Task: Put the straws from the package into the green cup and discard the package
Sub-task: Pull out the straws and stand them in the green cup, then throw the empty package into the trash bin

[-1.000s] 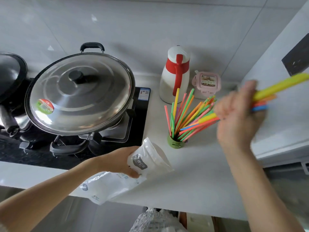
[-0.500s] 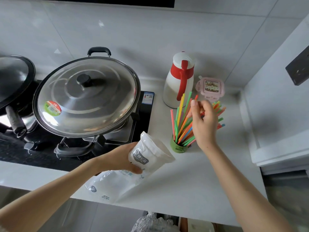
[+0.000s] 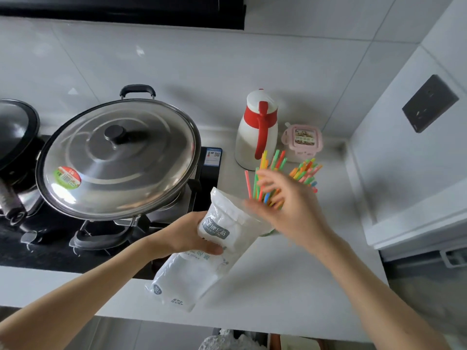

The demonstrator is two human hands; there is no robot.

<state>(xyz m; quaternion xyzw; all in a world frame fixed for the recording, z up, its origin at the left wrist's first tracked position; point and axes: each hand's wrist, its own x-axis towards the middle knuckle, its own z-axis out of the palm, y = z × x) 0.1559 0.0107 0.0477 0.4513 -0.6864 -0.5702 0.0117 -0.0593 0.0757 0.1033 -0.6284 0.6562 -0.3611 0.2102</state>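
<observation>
Package: the soft, white translucent plastic straw package [image 3: 187, 281] hangs over the front edge of the white table [image 3: 290, 279], with its open mouth tilted up towards the cup.
Left hand: my left hand [image 3: 184, 236] grips the package around its upper half, fingers wrapped behind it and the thumb across the printed front.
Right hand: my right hand [image 3: 290, 205] is in front of the straws with its fingers spread and loose. It is motion-blurred, but I see nothing pinched in it.
Straws: the thin plastic straws in mixed bright colours [image 3: 274, 160] stand fanned out in the cup, leaning right.
Green cup: the small green cup [image 3: 271, 232] is almost hidden behind the package and my right hand, and only a sliver of its rim shows.
Package contents: no colour shows through the film, so I judge it emptied.
Handling: I expect the film to be very light, limp and a bit slippery, so it should crumple rather than resist. The straws are light and springy, and the cup looks easy to tip.
Where to hold: I would bunch the package mid-body in one fist.
Other containers: the white jug with a red handle [image 3: 255, 137] and the pink clip-lid box [image 3: 302, 142] are both closed, so I can't see their contents.
</observation>
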